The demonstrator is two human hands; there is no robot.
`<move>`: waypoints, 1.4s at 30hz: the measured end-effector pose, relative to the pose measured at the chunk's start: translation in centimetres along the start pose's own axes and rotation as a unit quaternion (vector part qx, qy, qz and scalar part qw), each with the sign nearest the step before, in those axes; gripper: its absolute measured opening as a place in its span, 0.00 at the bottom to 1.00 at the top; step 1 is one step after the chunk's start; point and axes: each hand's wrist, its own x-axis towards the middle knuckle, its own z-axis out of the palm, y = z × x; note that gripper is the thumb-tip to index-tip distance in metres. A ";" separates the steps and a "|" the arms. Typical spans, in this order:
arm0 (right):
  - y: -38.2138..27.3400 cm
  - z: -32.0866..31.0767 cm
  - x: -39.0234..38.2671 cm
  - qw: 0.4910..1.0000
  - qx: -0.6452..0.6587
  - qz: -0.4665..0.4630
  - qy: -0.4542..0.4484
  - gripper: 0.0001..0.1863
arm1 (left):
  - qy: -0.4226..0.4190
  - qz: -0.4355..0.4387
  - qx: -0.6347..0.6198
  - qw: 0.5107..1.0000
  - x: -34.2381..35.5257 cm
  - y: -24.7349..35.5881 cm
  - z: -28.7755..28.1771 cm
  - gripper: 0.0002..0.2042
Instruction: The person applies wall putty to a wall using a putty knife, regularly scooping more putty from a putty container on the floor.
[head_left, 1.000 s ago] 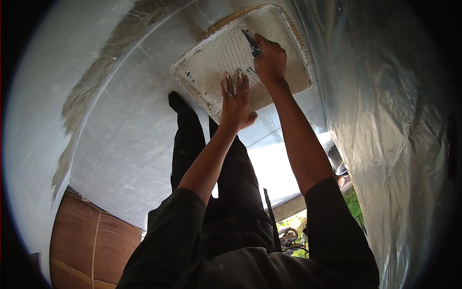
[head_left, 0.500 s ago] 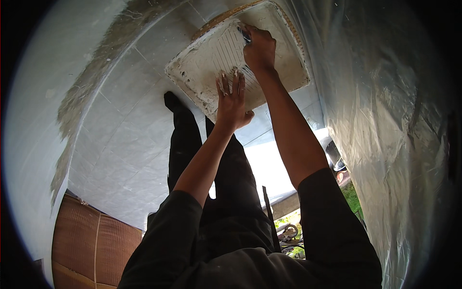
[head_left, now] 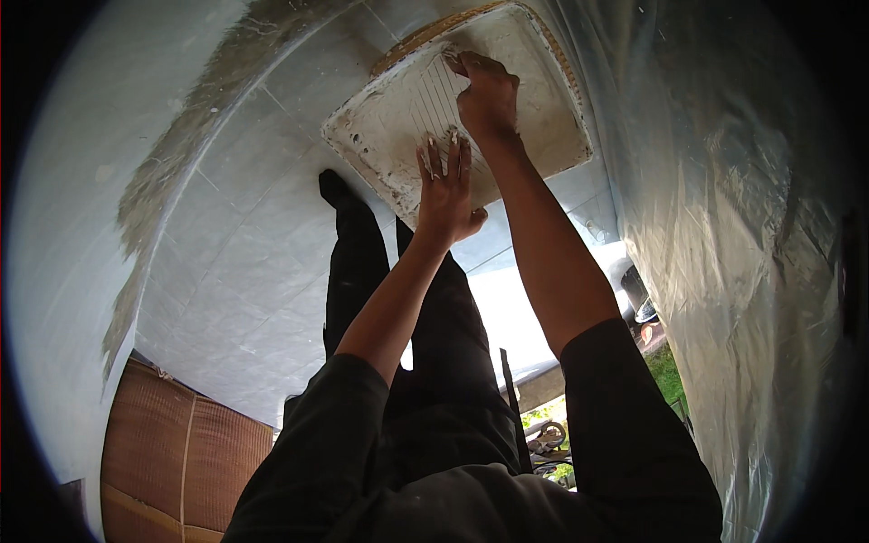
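A white, ridged rectangular tray (head_left: 543,118) smeared with pale paste lies at the top of the view, a brown rim (head_left: 407,50) showing along its far side. My left hand (head_left: 444,190) rests on its near-left part, fingers spread and tipped with white smears. Higher and to the right, my right hand (head_left: 486,100) is closed at the upper ridges around a dark hand tool, which is now almost completely hidden by the fingers.
Grey tiles (head_left: 217,253) surround the tray, with my dark-socked foot (head_left: 333,188) at its left. A pale wall (head_left: 72,226) curves down the left, above a brown panel (head_left: 145,452). Crinkled clear plastic sheeting (head_left: 724,226) hangs along the right; greenery (head_left: 665,371) shows outside at lower right.
My right hand has moved up and left across the tray, and the dark tool it held in plain sight is now mostly covered. My left hand stays on the tray.
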 end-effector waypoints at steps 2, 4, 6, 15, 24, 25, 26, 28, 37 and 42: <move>-0.9 -0.1 -2.3 1.000 0.022 0.004 -0.012 0.26 | 0.008 0.000 -0.006 1.000 -0.3 -0.6 0.3 0.56; -1.7 -0.9 -4.5 0.999 0.041 0.006 -0.023 0.26 | -0.004 -0.001 -0.001 1.000 -0.5 -1.0 0.5 0.54; -0.8 -2.1 -5.9 0.984 0.110 0.031 -0.139 0.27 | -0.024 -0.005 0.002 1.000 -0.6 -0.8 0.0 0.55; 2.2 -2.0 -2.4 0.997 0.068 -0.011 -0.045 0.27 | -0.010 -0.010 -0.021 1.000 -0.4 -0.4 -0.5 0.59; 1.4 -3.9 -10.5 0.990 0.126 0.014 -0.067 0.27 | 0.001 0.022 -0.096 0.995 -1.5 -3.4 -1.4 0.51; 1.4 -4.4 -9.6 0.990 0.129 0.023 -0.052 0.28 | 0.011 0.032 -0.123 0.992 -1.6 -3.6 -1.7 0.49; 1.1 -4.7 -7.6 0.986 0.160 0.030 -0.045 0.28 | 0.006 0.028 -0.095 0.995 -1.6 -3.9 -2.0 0.49; 1.5 -4.2 -3.6 0.990 0.137 -0.016 -0.024 0.28 | 0.001 0.025 -0.090 0.996 -1.3 -4.6 -2.2 0.49; 4.0 -1.1 -2.3 0.993 0.103 -0.038 -0.053 0.27 | 0.003 0.004 -0.073 0.997 -1.7 -4.9 -1.9 0.49; 5.1 -2.5 -6.9 0.994 0.081 -0.015 -0.078 0.30 | -0.012 0.006 -0.073 0.997 -1.3 -4.7 -2.5 0.49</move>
